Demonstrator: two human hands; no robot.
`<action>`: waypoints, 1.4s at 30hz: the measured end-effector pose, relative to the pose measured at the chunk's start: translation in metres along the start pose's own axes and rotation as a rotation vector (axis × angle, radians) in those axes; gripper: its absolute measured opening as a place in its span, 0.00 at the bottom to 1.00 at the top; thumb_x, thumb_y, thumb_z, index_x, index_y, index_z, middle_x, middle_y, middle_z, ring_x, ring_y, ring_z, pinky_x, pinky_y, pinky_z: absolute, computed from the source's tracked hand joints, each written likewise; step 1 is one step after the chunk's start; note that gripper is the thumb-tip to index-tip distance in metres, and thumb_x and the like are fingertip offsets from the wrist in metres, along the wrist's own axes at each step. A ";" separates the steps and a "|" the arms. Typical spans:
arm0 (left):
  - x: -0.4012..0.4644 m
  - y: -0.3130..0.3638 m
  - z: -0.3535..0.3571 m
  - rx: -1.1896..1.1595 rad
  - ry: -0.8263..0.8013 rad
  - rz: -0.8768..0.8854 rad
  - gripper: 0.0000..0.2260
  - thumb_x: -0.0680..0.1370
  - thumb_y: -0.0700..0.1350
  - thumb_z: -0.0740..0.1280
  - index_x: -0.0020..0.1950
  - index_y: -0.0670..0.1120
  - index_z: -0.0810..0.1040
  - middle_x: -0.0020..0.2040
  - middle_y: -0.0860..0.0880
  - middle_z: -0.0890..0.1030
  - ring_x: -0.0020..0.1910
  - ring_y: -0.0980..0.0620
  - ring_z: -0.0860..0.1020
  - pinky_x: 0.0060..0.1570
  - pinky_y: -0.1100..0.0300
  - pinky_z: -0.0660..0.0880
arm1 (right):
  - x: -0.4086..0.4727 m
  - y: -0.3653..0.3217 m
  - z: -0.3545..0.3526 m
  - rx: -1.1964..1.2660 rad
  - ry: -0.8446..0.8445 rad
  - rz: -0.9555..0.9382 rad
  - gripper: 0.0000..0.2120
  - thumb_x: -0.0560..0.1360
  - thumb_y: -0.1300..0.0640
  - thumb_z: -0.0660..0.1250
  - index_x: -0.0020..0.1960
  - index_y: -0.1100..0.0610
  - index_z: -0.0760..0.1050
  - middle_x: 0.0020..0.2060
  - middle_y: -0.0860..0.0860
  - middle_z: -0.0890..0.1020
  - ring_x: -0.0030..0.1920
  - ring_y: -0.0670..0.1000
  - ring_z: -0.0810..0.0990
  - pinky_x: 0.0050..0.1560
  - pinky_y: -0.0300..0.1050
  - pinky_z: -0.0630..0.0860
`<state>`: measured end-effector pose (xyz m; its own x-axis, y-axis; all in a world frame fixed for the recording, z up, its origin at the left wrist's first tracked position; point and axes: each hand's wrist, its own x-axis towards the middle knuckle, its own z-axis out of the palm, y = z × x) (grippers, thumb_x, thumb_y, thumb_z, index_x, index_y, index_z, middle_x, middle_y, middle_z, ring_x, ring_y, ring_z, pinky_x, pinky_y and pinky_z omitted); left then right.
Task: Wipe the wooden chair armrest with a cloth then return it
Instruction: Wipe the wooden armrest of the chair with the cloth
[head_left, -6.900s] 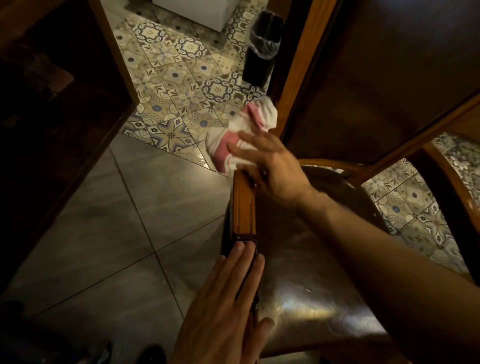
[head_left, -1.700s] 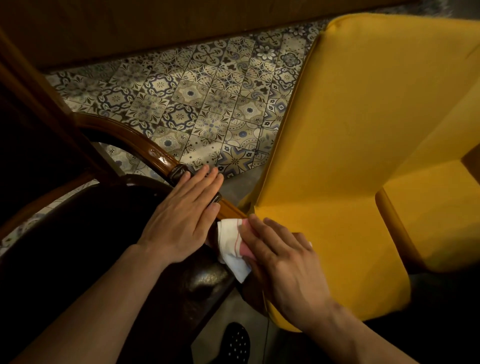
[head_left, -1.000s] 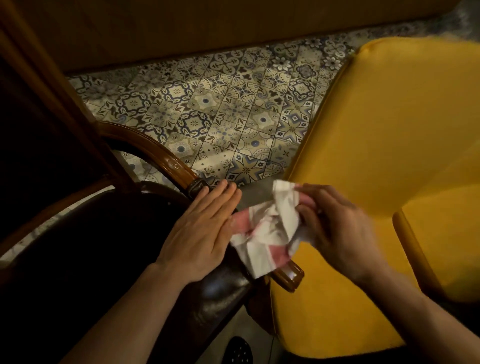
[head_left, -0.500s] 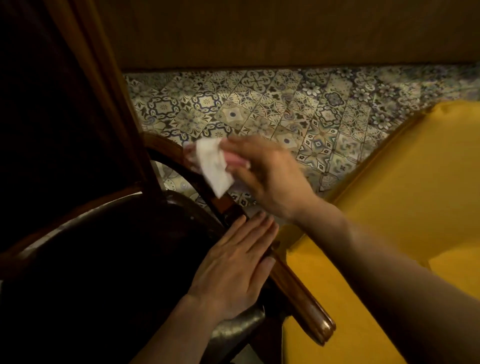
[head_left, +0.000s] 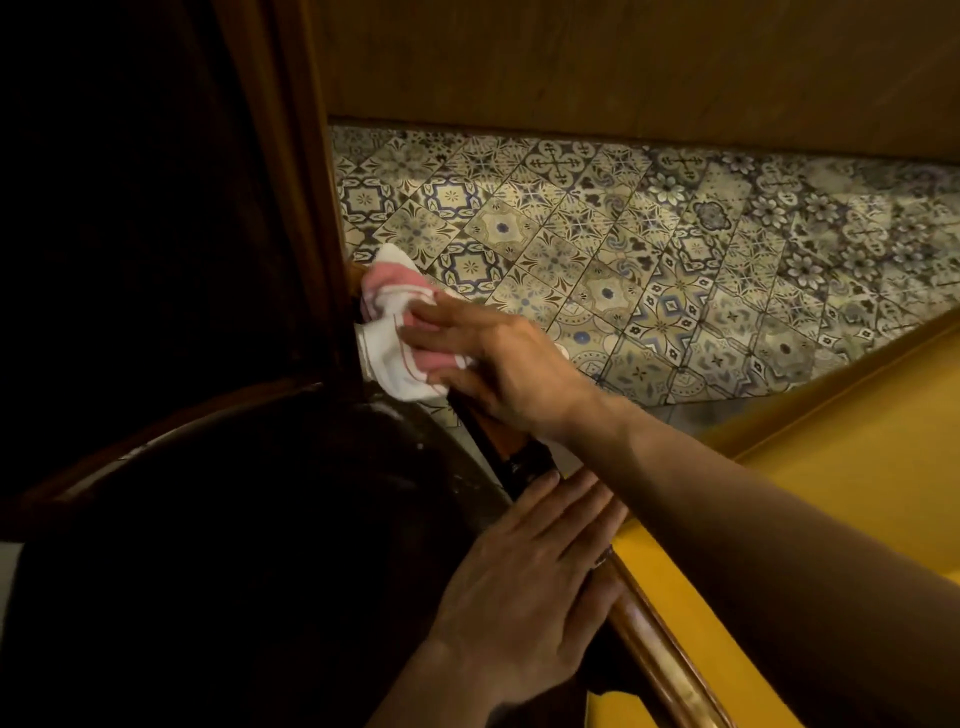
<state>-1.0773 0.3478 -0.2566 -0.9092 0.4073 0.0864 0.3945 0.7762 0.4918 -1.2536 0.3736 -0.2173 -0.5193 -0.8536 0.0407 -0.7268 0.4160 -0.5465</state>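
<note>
My right hand (head_left: 498, 364) presses the pink-and-white cloth (head_left: 400, 332) onto the far end of the wooden armrest (head_left: 660, 660), right where the rail meets the chair's upright back post (head_left: 306, 208). The fingers lie flat over the bunched fabric, pinning it to the wood rather than pinching it. My left hand (head_left: 524, 587) rests open, palm down, on the near stretch of the same rail, gripping nothing. The armrest's long axis runs from far left, at the post, toward me and to the right, alongside the yellow seat (head_left: 831, 493). So the unwiped length, as I judge it, lies on my side of the cloth, and the stroke should be pulled near and right, toward my left hand, which would have to lift clear.
</note>
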 end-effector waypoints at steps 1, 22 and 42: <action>0.000 -0.001 0.000 -0.002 -0.007 -0.002 0.24 0.85 0.56 0.45 0.77 0.45 0.57 0.79 0.52 0.58 0.81 0.55 0.48 0.78 0.53 0.45 | 0.012 0.000 0.000 -0.011 -0.008 0.011 0.20 0.80 0.53 0.69 0.71 0.56 0.76 0.74 0.58 0.74 0.76 0.57 0.69 0.75 0.54 0.67; 0.000 0.005 -0.013 0.004 -0.140 -0.042 0.27 0.85 0.59 0.41 0.82 0.50 0.49 0.83 0.54 0.49 0.80 0.60 0.38 0.78 0.55 0.37 | -0.055 -0.008 -0.026 -0.100 -0.152 0.096 0.21 0.79 0.49 0.71 0.71 0.51 0.77 0.72 0.49 0.76 0.72 0.51 0.75 0.69 0.52 0.74; -0.046 0.030 -0.100 -0.077 0.304 -0.108 0.08 0.79 0.59 0.64 0.51 0.56 0.74 0.48 0.58 0.75 0.47 0.55 0.74 0.47 0.60 0.73 | -0.120 -0.068 -0.060 -0.096 -0.287 0.417 0.12 0.80 0.49 0.69 0.62 0.48 0.80 0.56 0.46 0.86 0.55 0.49 0.84 0.56 0.46 0.79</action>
<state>-1.0366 0.3039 -0.1591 -0.9478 0.1535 0.2793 0.2931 0.7640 0.5748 -1.1686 0.4664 -0.1350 -0.6394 -0.6547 -0.4031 -0.5286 0.7551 -0.3878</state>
